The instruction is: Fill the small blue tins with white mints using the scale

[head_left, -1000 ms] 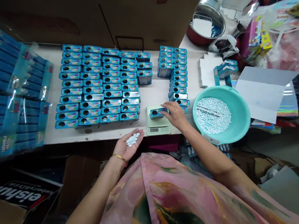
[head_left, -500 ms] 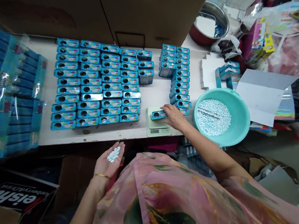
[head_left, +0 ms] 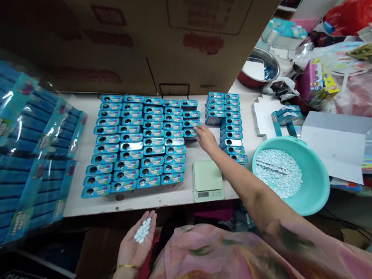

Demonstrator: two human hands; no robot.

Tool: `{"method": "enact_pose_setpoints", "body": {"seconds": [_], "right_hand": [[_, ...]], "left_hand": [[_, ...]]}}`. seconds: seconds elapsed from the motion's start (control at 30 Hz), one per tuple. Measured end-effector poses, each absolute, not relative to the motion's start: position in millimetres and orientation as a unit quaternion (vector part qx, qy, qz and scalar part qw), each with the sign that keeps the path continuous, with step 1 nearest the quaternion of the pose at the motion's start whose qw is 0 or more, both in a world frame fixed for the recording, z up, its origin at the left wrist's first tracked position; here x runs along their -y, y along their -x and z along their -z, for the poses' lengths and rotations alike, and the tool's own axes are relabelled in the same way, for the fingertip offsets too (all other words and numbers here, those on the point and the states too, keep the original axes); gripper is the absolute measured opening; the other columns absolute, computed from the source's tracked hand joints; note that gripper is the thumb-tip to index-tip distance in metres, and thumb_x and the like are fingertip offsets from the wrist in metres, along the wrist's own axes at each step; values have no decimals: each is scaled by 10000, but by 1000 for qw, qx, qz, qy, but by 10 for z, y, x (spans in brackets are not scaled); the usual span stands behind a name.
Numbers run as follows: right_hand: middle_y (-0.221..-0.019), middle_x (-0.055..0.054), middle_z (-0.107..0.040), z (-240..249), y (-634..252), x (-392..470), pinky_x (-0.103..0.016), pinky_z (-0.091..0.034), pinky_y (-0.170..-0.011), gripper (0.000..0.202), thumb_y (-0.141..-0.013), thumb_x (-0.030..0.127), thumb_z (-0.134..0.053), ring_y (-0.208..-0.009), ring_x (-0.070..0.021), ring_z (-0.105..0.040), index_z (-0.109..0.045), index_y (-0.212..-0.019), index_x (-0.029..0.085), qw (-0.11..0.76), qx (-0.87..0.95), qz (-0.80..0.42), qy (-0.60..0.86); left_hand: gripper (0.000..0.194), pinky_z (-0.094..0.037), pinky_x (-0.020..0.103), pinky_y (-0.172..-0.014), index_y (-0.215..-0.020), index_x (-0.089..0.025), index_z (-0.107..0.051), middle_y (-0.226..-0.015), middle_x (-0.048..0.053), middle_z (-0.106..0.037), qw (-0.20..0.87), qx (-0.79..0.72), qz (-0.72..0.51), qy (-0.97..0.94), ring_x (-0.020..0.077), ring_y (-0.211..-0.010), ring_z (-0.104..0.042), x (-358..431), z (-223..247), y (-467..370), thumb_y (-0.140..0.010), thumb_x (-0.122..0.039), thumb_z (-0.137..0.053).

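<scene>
My left hand (head_left: 137, 245) is palm up below the table edge, cupped under a small heap of white candies (head_left: 142, 231). Out over the table, my right hand (head_left: 206, 139) has its fingertips on the right end of a small blue box (head_left: 189, 132), the nearest in a short column of boxes. Blue boxes (head_left: 123, 186) with dark round holes in their tops stand in several packed columns to the left. Between my hands and the boxes lies a pale green scale (head_left: 207, 175) with nothing on its plate.
A turquoise basin (head_left: 316, 181) of white candies, with dark tweezers lying on them, stands at the right. More blue boxes (head_left: 234, 135) stand left of it. A large cardboard carton (head_left: 143, 34) rises behind. Plastic-wrapped blue packs (head_left: 15, 131) are stacked at the left.
My right hand has moved a blue box from the scale up to the short column. My left hand still holds the candies. The view has tilted upward.
</scene>
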State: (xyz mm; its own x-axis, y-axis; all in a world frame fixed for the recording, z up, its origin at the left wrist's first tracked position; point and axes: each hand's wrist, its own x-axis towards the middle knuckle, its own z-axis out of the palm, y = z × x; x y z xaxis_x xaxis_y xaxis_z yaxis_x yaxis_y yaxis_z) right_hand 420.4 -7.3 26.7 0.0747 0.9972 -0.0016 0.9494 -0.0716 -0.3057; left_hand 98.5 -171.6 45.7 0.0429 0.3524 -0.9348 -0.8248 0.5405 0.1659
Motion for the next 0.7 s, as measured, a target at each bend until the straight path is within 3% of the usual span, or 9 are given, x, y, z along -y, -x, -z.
{"method": "enact_pose_setpoints", "body": {"seconds": [0.2,0.4,0.53,0.7], "right_hand": [[-1117,-115,-472,-357,-4773,-118,-361,-356,-823,286,-843,233,-391,-1004,-216,-390,-564,-1054,151,118,650,11,751],[-1118,-160,-458,-411,-5040,-302,-404,-278,-848,237,-846,147,-383,-1054,-217,-329,-602,-868,62,78,676,13,732],[-1032,-132,-496,-652,-4953,-10,-415,-273,-848,234,-822,72,-379,-952,-199,-382,-601,-876,120,24,730,26,683],[-1072,-94,-474,-1090,-4613,768,-377,-322,-779,227,-801,124,-427,-946,-228,-370,-581,-945,208,-22,793,31,608]], "left_hand": [[469,-556,308,-661,-1254,-92,-387,-917,159,-632,673,-565,-420,227,233,-866,-609,1746,-468,-998,-788,-47,-348],[451,-558,325,-652,-1240,-75,-399,-926,176,-620,676,-560,-421,229,244,-863,-609,1771,-519,-1088,-794,-52,-335],[442,-551,323,-669,-1227,-47,-404,-901,187,-626,691,-552,-416,214,247,-863,-608,1771,-507,-1126,-788,-40,-345],[399,-545,325,-684,-1171,-7,-448,-865,202,-631,719,-532,-402,196,254,-858,-609,1734,-460,-1246,-786,-44,-352]]}}
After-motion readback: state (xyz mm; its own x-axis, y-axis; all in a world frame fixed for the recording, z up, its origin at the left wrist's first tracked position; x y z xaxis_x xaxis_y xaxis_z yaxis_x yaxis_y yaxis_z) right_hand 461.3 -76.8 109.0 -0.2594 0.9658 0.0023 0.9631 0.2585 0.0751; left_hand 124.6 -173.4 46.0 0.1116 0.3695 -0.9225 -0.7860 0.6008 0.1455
